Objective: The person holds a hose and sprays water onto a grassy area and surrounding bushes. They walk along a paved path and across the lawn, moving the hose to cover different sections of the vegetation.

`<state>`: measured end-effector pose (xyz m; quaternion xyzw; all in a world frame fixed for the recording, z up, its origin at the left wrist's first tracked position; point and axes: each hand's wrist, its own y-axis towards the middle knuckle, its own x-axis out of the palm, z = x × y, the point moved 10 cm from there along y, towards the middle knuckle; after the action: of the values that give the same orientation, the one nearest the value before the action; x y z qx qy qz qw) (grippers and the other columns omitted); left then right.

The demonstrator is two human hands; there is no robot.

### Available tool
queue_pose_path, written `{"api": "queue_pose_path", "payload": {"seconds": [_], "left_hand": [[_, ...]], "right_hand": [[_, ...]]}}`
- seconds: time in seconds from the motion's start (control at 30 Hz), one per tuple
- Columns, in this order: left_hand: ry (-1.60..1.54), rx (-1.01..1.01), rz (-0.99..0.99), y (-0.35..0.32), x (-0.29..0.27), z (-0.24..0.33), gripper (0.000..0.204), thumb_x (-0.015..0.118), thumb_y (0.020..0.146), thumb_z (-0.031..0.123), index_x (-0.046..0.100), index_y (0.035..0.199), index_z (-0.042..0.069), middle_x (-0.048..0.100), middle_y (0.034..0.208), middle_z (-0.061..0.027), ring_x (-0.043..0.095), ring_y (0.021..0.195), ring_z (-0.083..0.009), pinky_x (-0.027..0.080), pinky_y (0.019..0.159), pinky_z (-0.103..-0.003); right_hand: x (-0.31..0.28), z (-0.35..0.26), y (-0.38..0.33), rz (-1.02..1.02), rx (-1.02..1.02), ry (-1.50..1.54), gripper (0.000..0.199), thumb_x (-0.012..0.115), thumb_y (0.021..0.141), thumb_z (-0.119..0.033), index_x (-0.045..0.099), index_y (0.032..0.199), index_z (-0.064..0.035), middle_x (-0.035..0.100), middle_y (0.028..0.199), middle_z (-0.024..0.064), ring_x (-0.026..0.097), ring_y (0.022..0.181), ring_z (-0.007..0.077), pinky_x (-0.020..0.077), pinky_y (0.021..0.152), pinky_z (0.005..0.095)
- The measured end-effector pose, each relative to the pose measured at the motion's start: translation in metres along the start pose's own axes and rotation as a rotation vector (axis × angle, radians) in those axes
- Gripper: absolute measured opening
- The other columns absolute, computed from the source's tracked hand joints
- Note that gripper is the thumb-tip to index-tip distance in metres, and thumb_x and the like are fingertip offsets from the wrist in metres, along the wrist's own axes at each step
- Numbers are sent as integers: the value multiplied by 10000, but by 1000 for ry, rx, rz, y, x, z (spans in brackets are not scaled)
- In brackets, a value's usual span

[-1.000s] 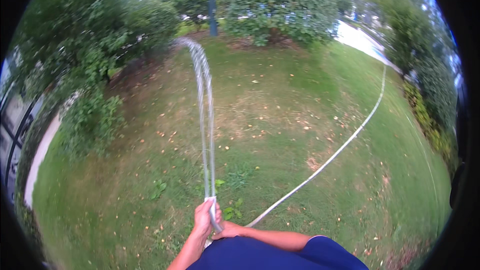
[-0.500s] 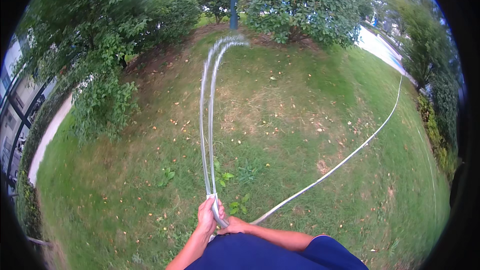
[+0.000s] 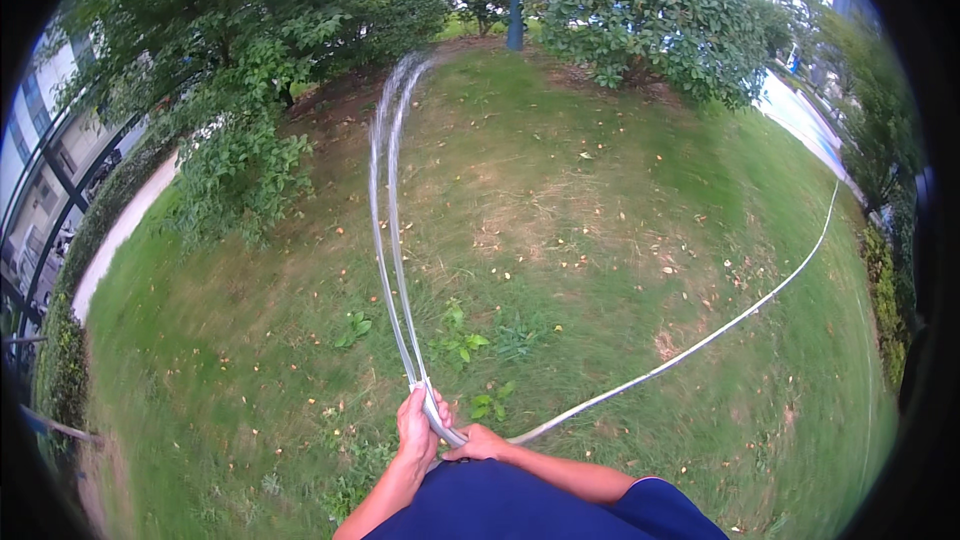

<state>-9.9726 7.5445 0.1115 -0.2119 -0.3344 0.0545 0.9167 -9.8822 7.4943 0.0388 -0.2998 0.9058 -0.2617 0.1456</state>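
Note:
Close to my body I hold a pale hose (image 3: 645, 374) in both hands. My left hand (image 3: 416, 424) is wrapped around its end, with the thumb lying up along the mouth. Just behind it, my right hand (image 3: 479, 443) grips the hose lower down, its fingers partly hidden against my dark blue shirt. Two streams of water (image 3: 396, 230) shoot forward from the mouth, side by side, arching and breaking into spray near the shrubs at the far left of centre. From my right hand the hose runs off across the grass to the far right.
Grass (image 3: 560, 240) with scattered fallen leaves lies ahead. A leafy tree (image 3: 235, 170) stands at left, a broad bush (image 3: 650, 25) at the far right, and a dark post (image 3: 516, 5) between. A pale path (image 3: 800, 120) runs at far right; a hedge (image 3: 60, 380) borders the left.
The water streams have swung to the left, landing nearer the left shrubs. The scene has shifted rightward in view. Both hands keep their grip on the hose.

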Motion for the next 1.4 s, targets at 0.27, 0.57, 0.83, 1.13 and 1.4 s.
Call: {"api": "queue_pose_path", "payload": {"seconds": [0.27,0.57,0.83,1.13,1.4], "left_hand": [[-63,100,105,-8,9,8,332,445,974,347,501,870,36,517,637,-87,515,548,-200,462,523,-328],[-52,100,176,-6,41,-18,334,426,976,355,493,872,44,504,615,-86,506,550,-214,457,549,-350],[-102,100,167,25,56,-11,338,453,972,358,501,865,41,515,627,-84,514,553,-208,459,547,-344],[-225,11,-37,137,130,-16,330,414,985,326,499,882,24,525,641,-100,518,552,-204,464,529,-328],[-162,-35,-29,187,153,-13,348,424,981,345,503,886,19,518,628,-109,503,540,-210,452,527,-334]], "right_hand": [[-27,-7,-10,156,-127,-38,443,796,676,-447,645,815,-54,608,666,31,540,597,118,436,569,307],[-57,25,-17,219,-119,-38,521,760,686,-501,649,836,-14,632,714,147,602,658,239,465,644,372],[-86,26,12,189,-142,-82,520,752,697,-502,662,870,-20,630,719,141,603,661,224,473,649,358],[-207,-2,36,366,15,-106,410,760,727,-407,692,913,-48,652,732,91,584,664,145,480,646,332],[-244,-18,58,379,62,-34,337,758,744,-333,685,887,-37,636,719,44,544,664,101,465,637,311]]}}
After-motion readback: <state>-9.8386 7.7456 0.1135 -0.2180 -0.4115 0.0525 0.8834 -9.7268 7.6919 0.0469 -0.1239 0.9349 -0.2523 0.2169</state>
